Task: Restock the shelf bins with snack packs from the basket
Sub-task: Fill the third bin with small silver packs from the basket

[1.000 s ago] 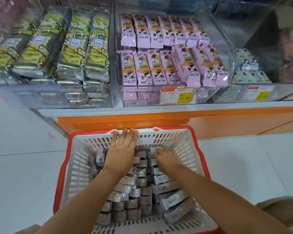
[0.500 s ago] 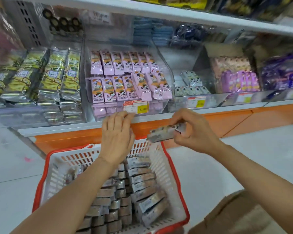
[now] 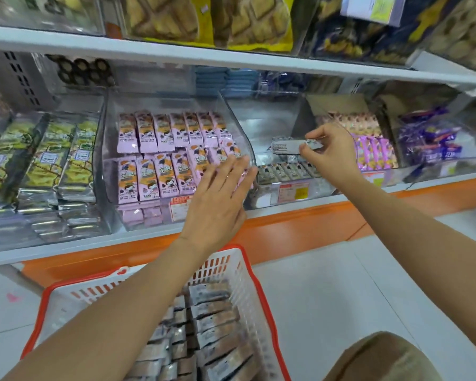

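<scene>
Above the sparse bin point(image 3: 270, 119), right hand point(image 3: 330, 152) pinched a snack pack point(image 3: 286, 146), left hand point(image 3: 220, 199) hovered open; basket point(image 3: 249, 279) seemingly mostly full.

The shop is bright, with soft, even light all over. The white floor point(image 3: 327, 312) has hardly any shadows. The clear bins point(image 3: 162, 103) shine and turn milky where light hits them. The left hand point(image 3: 217, 199) looks a bit smeared. The shelf board point(image 3: 231, 61) bends toward the sides, and the top corners look fuzzy.
</scene>
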